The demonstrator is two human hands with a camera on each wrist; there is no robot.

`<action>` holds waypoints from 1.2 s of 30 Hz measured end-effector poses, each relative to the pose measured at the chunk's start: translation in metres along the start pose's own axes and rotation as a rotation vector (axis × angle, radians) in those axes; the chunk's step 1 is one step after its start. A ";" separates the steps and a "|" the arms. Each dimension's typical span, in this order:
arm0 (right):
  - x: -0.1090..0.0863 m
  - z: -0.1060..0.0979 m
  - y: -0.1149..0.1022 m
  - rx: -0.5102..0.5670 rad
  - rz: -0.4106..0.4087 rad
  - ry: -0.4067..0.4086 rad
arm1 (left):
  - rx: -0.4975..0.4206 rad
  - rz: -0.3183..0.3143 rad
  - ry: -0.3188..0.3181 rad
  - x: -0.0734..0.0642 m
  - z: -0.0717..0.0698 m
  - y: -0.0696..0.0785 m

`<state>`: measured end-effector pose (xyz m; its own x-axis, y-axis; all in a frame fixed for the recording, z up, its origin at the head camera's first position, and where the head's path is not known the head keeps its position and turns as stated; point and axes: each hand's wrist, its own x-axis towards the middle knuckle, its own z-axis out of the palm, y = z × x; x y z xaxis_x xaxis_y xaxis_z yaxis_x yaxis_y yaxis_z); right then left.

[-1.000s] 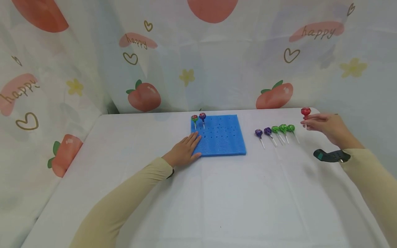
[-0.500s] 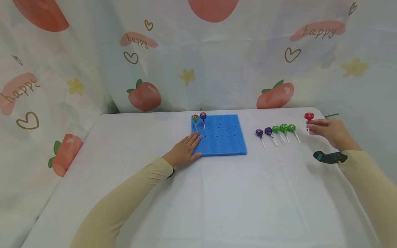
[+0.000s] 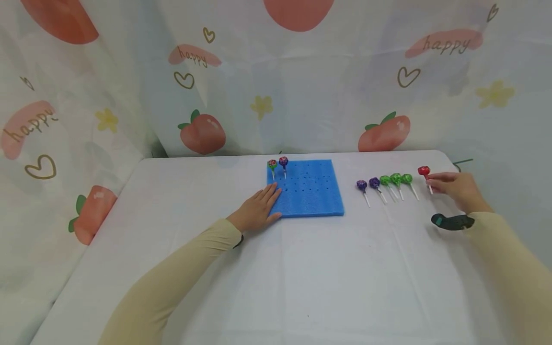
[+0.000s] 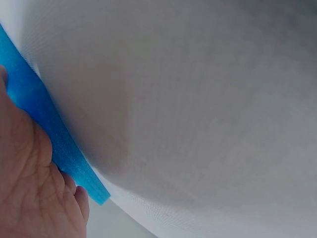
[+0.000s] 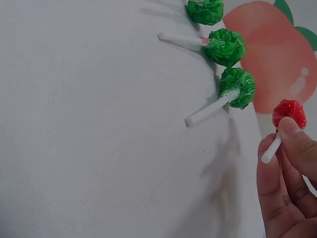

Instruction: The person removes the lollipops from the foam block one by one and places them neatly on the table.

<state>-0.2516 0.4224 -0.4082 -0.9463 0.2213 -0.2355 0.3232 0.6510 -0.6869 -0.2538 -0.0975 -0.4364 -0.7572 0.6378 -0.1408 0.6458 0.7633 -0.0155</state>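
My right hand [image 3: 458,189] pinches a red lollipop [image 5: 290,114] between thumb and fingers near its wrapped head, the white stick pointing down. It is at the right end of a row of lollipops on the table: purple lollipops [image 3: 362,185] on the left, green lollipops [image 5: 226,47] on the right. My left hand [image 3: 254,208] lies flat with straight fingers on the left edge of a blue foam board [image 3: 310,203] dotted with small holes. Standing upright in the board's back left part are a green-and-red lollipop [image 3: 272,164] and a purple lollipop [image 3: 283,162].
A white cloth covers the table [image 3: 345,287]. Behind it hangs a curtain [image 3: 302,86] printed with peaches, hearts and flowers. A dark band-like device [image 3: 452,222] sits at my right wrist.
My right hand has come down with the red lollipop, closer to the table and the row's right end. The lollipop's stick has tilted. My left hand stays on the board.
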 end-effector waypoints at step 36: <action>0.016 0.016 0.006 -0.157 0.018 0.088 | -0.001 -0.013 -0.017 0.001 0.001 0.000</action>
<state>-0.2647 0.4183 -0.4264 -0.9392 0.2917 -0.1810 0.3420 0.7504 -0.5655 -0.2544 -0.0974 -0.4370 -0.7640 0.6259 -0.1571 0.6357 0.7718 -0.0168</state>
